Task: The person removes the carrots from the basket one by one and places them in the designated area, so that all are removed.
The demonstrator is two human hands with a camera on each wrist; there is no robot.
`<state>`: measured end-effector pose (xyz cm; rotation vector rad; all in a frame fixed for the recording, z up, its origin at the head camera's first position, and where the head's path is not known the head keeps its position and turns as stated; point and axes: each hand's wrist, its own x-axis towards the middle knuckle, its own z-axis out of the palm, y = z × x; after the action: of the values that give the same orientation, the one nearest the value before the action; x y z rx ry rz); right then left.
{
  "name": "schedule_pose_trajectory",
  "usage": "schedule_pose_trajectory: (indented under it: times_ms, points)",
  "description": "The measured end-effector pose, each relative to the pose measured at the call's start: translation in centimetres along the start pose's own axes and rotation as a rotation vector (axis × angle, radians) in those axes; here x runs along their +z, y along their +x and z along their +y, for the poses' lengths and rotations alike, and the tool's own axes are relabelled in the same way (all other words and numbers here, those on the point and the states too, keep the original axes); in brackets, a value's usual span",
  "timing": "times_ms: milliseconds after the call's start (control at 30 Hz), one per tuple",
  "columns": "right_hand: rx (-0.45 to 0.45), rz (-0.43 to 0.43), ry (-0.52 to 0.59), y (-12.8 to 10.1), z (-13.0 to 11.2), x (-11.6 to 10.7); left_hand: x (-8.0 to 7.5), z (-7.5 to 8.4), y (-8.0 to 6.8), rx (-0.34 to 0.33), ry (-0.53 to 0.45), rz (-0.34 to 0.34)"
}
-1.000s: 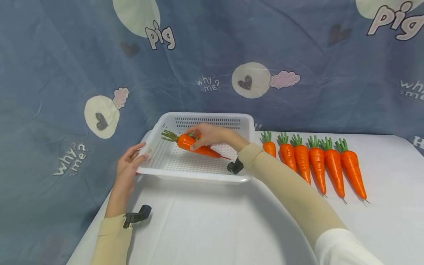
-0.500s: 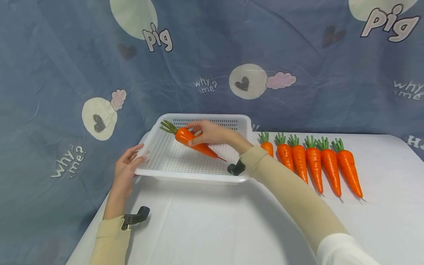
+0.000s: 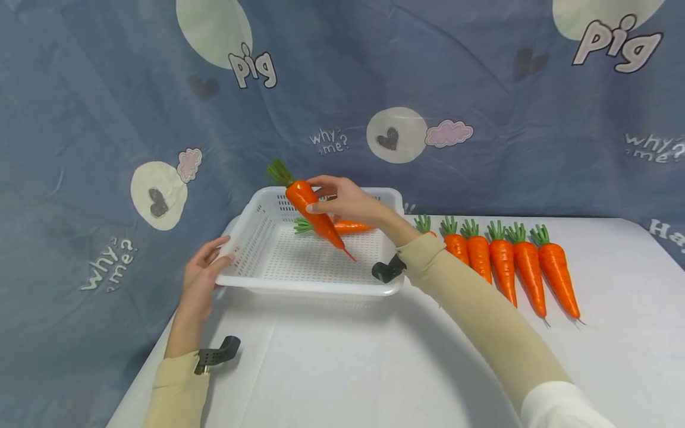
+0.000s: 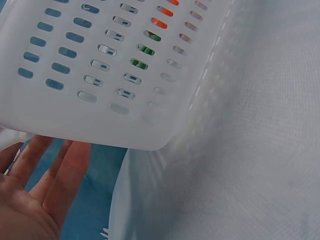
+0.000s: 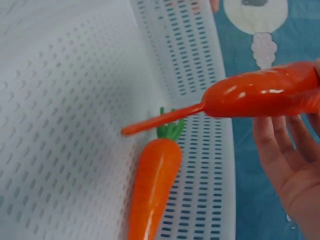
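Carrot (image 3: 313, 213) in the right hand (image 3: 350, 201) hangs above the far part of the white basket (image 3: 257, 229), tilted with its green top up and to the left and its thin tip pointing down toward the basket floor; the fingers and thumb curl round its thick upper half. The right wrist view shows the same carrot (image 5: 260, 95) clear of the perforated floor, with the palm (image 5: 295, 175) just behind it. A second carrot (image 3: 348, 226) lies flat inside the basket near the far wall, green top to the left, just beneath the lifted one; the right wrist view shows it (image 5: 152, 190) resting on the floor beside the slotted wall. The left hand (image 3: 203, 270) rests on the basket's near left corner, fingers fairly straight against the rim and gripping nothing. Five more carrots (image 3: 500, 264) lie in a row on the white worktop (image 3: 374, 368) to the right of the basket, tops far, tips near. A blue printed cloth (image 3: 107, 107) hangs behind.
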<state>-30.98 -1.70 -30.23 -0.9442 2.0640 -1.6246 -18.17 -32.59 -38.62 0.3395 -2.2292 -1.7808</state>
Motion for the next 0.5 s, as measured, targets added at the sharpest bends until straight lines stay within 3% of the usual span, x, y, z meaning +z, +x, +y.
schedule_pose_trajectory:
  times_ms: [500]
  points:
    - [-0.033,0.067,0.054,-2.8,-1.9,-1.7,0.2,0.3,-0.2,0.000,-0.014,0.014]
